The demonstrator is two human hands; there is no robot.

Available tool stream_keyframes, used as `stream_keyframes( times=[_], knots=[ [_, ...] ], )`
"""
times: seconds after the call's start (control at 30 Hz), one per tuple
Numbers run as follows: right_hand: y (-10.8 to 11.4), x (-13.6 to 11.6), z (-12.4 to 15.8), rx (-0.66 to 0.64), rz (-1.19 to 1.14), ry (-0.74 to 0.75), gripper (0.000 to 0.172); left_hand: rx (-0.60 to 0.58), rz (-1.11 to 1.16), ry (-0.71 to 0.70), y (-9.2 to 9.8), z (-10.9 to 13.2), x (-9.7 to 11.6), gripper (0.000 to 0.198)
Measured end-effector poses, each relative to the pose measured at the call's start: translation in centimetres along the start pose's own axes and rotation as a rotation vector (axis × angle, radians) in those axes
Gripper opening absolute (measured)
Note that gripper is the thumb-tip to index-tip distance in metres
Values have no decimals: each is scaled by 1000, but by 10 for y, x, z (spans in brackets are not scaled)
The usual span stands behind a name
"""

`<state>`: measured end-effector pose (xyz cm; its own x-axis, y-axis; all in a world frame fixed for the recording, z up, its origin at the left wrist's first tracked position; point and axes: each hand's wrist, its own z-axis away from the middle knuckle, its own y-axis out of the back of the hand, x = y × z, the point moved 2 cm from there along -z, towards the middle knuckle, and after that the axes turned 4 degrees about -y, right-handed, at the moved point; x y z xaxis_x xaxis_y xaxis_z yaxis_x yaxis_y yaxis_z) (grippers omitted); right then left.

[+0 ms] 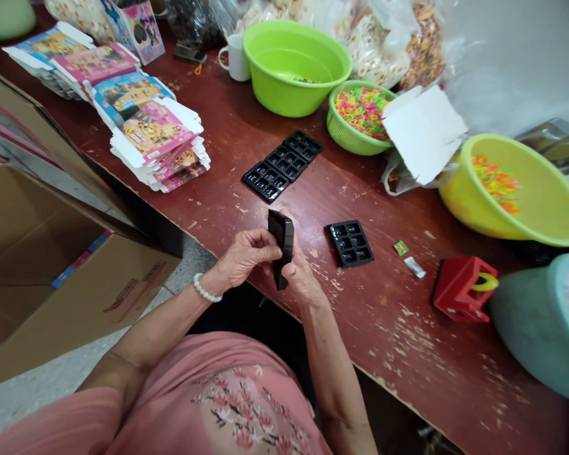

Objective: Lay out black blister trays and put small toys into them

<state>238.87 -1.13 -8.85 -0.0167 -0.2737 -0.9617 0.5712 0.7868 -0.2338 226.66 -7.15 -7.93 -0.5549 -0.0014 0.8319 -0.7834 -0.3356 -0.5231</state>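
Between my two hands a black plastic tray [285, 239], perhaps several nested together, is held on edge over the table's front edge. My left hand [251, 256], with a pale bead bracelet on its wrist, pinches the tray's near face with thumb and fingers. My right hand [299, 278] wraps round its other side, the fingers mostly hidden behind it. Right of my hands lies a black six-compartment tray [349, 243], flat on the table. Beyond them, more black compartment trays [282, 165] lie in a slanting row, end to end.
Flattened printed boxes [159, 133] are stacked at left. At the back stand a green basin [294, 76], a white mug [237, 58] and a green basket [355, 136] of colourful pieces. A yellow basin [540, 215], red tape dispenser [464, 287] and small packets [414, 266] are at right.
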Motion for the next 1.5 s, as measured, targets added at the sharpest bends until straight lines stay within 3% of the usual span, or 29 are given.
stream_keyframes(
  times=[0.2, 0.3, 0.43, 0.57, 0.73, 0.9, 1.1, 1.27, 1.5],
  knots=[
    [-8, -16, -1, 85, 133, -23, 111, 57, -187, -291, 9, 6, 14, 26],
    [-14, -22, -5, 37, 82, -46, 114, -5, -160, -244, 13, 5, 14, 25],
    [-19, -18, -11, 19, 8, -51, 120, 56, -35, -193, 17, 2, 6, 34],
    [-20, -13, -14, 38, -3, -41, 119, 79, -57, -250, 16, 3, 7, 32],
    [-10, -8, -20, 58, 237, 21, 118, 95, -197, -331, 20, 5, 17, 26],
    [1, -2, -31, 40, 543, 136, 131, 87, -240, -303, 28, 4, 21, 27],
    [1, 0, -34, 121, 641, 165, 149, 132, -248, -322, 28, 7, 21, 35],
    [0, -2, -31, 195, 517, 101, 150, 173, -188, -269, 30, 11, 17, 33],
    [-8, -7, -23, 106, 215, 19, 128, 62, 18, -30, 26, 13, 7, 43]
  ],
)
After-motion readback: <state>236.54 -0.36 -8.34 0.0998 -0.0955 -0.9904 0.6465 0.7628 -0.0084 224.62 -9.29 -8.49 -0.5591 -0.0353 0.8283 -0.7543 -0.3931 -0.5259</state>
